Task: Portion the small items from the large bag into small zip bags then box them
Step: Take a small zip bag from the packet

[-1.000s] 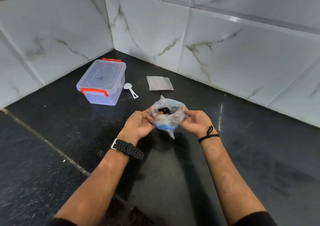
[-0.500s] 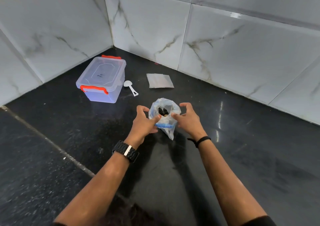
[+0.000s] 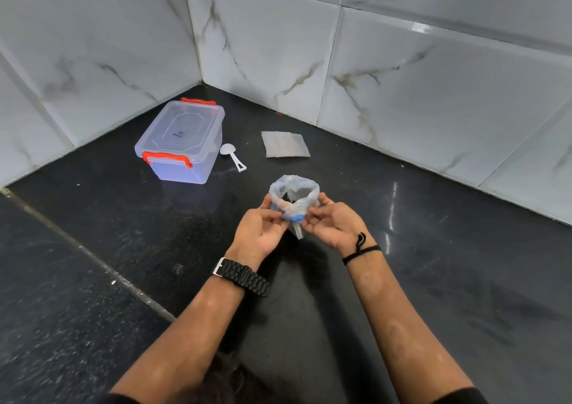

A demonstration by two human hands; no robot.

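A large clear plastic bag [image 3: 294, 197] with a rolled-down rim and blue print stands on the black counter in the middle. Its mouth gapes and small dark items show inside. My left hand [image 3: 261, 230] pinches its left side and my right hand [image 3: 332, 224] pinches its right side near the base. A stack of small zip bags [image 3: 284, 144] lies flat behind it. Further left a clear box [image 3: 182, 143] with orange latches stands with its lid on. A white plastic scoop [image 3: 232, 155] lies beside the box.
White marble-look tiled walls [image 3: 402, 72] meet in a corner behind the box. The black stone counter [image 3: 448, 279] stretches right and toward me. A seam [image 3: 93, 258] runs diagonally across the counter at the left.
Both hands have shifted from the bag's rim down to its lower sides. The bag's rim now sits rolled down and wider open. The box, scoop and zip bags have not moved.
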